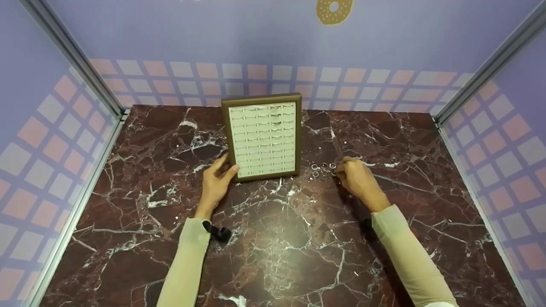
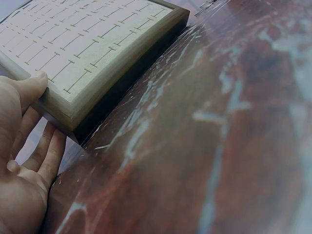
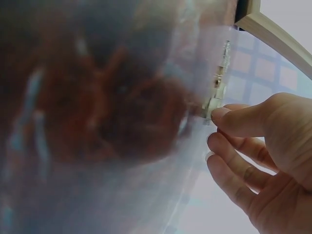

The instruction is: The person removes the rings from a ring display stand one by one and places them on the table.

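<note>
Silver rings (image 1: 324, 166) by right hand (image 1: 357, 178)

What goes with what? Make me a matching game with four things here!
1. brown-framed white rectangular board
2. small round silvery metal rings
3. bare left hand
4. round golden doughnut picture

A. on the purple wall
B. between left hand and rings
C. gripping the board's lower left corner
D. on the dark red marbled table, beside the right hand

Pairs: 1-B, 2-D, 3-C, 4-A
</note>
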### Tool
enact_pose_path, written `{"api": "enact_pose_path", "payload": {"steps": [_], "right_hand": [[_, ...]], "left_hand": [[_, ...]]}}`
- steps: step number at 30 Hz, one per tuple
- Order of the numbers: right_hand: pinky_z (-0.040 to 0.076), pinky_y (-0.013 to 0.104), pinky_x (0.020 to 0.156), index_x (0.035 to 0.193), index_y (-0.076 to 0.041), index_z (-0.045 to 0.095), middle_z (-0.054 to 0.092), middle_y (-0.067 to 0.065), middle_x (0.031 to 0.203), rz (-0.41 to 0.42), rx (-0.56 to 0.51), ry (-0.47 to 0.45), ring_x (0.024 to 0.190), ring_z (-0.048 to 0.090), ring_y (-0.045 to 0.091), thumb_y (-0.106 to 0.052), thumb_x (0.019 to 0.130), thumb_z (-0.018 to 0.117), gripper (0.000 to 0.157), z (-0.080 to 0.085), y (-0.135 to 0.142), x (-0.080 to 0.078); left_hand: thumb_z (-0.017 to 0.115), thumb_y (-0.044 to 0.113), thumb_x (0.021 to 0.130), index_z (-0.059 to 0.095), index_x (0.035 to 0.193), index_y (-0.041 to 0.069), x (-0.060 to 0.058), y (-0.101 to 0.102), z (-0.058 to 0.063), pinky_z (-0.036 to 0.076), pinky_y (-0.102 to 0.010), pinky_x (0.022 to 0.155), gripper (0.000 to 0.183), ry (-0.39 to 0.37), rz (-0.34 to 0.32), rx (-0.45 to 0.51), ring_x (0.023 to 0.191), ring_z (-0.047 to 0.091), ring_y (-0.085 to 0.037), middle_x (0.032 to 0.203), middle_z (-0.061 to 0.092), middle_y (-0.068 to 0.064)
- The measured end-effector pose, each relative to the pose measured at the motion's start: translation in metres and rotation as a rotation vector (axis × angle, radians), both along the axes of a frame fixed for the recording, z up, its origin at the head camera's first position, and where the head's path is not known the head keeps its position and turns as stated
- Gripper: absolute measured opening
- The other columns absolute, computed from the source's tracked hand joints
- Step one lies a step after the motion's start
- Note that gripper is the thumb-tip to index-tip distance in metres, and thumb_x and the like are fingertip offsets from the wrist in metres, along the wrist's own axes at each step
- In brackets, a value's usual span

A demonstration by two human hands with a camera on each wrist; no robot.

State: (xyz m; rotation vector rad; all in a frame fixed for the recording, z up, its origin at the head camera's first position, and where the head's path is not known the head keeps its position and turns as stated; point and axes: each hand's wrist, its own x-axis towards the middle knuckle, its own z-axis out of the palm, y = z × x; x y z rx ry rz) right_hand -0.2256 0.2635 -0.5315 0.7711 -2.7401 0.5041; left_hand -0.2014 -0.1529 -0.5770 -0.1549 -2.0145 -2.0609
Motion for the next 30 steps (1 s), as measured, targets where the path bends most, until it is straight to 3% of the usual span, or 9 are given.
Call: {"api": "enact_pose_path", "payload": {"steps": [5, 10, 20, 27, 30], "right_hand": [[0.058, 0.041, 0.062, 0.079, -0.005, 0.078, 0.066, 0.006, 0.082, -0.010, -0.039, 0.021, 0.072, 0.065, 0.025, 0.010, 0.078, 0.064, 0.020, 0.009, -0.004, -0.002], [0.056, 0.037, 0.061, 0.082, -0.004, 0.078, 0.064, 0.007, 0.079, -0.013, -0.070, 0.034, 0.069, 0.063, 0.023, 0.008, 0.079, 0.066, 0.017, 0.022, -0.012, -0.004], [0.055, 0.030, 0.062, 0.088, -0.004, 0.077, 0.065, 0.005, 0.086, 0.011, -0.164, 0.100, 0.069, 0.061, 0.018, 0.002, 0.083, 0.071, 0.011, 0.045, -0.047, -0.015], [0.054, 0.028, 0.062, 0.090, -0.005, 0.076, 0.065, 0.005, 0.091, 0.057, -0.259, 0.197, 0.072, 0.060, 0.016, 0.001, 0.086, 0.070, 0.009, 0.053, -0.076, -0.018], [0.055, 0.028, 0.067, 0.092, -0.004, 0.075, 0.064, 0.006, 0.093, 0.071, -0.293, 0.236, 0.077, 0.061, 0.018, 0.001, 0.087, 0.069, 0.009, 0.056, -0.088, -0.021]], "left_hand": [[0.075, 0.009, 0.090, 0.059, 0.139, 0.006, -0.001, 0.000, -0.002, 0.055, -0.027, 0.095, 0.052, -0.019, 0.010, 0.013, 0.110, 0.065, -0.030, 0.129, 0.064, -0.018], [0.077, 0.015, 0.089, 0.059, 0.139, 0.006, -0.001, 0.000, -0.002, 0.055, -0.027, 0.095, 0.054, -0.048, 0.012, 0.009, 0.109, 0.065, -0.026, 0.129, 0.065, -0.016], [0.073, 0.014, 0.093, 0.055, 0.143, 0.006, 0.000, -0.001, -0.003, 0.054, -0.030, 0.098, 0.054, -0.033, -0.014, -0.013, 0.114, 0.063, -0.031, 0.131, 0.063, -0.018], [0.070, 0.009, 0.094, 0.052, 0.143, 0.000, 0.013, 0.003, 0.027, 0.052, -0.033, 0.101, 0.053, -0.088, -0.034, -0.026, 0.116, 0.061, -0.033, 0.132, 0.061, -0.020], [0.070, 0.010, 0.095, 0.053, 0.142, 0.001, 0.013, 0.002, 0.028, 0.051, -0.036, 0.101, 0.052, -0.098, -0.036, -0.041, 0.116, 0.060, -0.033, 0.131, 0.061, -0.020]]}}
